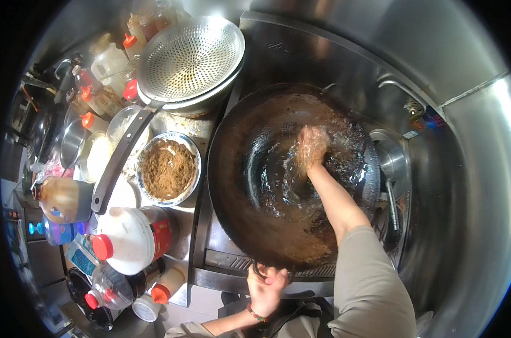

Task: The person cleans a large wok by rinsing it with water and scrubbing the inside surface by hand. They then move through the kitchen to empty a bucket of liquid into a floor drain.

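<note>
A large dark wok (238,211) rests on the stove in front of me, with some rippling water (276,181) in its bottom. At the wok's near rim, my left hand (267,287) has its fingers closed around a small loop handle (257,270). A beaded bracelet (255,313) circles that wrist. Inside the wok, my right hand (312,145) is down at the water, right of the middle. Motion and splashes blur its fingers, so I cannot tell whether it holds anything.
Left of the wok, a perforated metal strainer (192,59) lies over a pot, its handle (122,162) reaching across the counter. Nearby are a bowl of brown granules (168,169), a white jug (124,241) and several squeeze bottles. A ladle (391,169) and a tap (401,86) are on the right.
</note>
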`<act>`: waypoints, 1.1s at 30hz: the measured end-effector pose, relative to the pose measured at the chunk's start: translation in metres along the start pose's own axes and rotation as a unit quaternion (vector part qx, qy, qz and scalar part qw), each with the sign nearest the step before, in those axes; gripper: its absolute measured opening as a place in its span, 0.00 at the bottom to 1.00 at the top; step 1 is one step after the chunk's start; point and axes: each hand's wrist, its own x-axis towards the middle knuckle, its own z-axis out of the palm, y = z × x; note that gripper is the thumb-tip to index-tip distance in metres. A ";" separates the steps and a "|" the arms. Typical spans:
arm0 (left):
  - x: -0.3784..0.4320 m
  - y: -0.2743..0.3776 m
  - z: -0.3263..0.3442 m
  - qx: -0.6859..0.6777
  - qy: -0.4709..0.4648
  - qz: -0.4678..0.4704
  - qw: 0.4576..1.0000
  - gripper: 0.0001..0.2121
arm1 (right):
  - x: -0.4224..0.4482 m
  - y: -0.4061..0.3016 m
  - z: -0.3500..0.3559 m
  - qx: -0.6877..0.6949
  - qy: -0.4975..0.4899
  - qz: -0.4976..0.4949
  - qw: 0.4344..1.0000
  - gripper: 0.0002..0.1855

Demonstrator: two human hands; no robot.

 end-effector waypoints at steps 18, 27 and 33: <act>0.007 0.013 0.003 -0.026 -0.024 0.022 0.999 0.17 | -0.201 -0.059 -0.042 0.272 -0.300 -0.313 0.859 0.07; 0.003 0.020 0.004 -0.056 -0.045 0.010 0.997 0.19 | -0.112 -0.122 0.009 0.281 -0.063 -0.406 0.867 0.12; 0.003 0.014 -0.002 -0.008 -0.049 0.003 0.999 0.19 | -0.007 -0.110 0.024 0.104 0.106 -0.487 0.860 0.17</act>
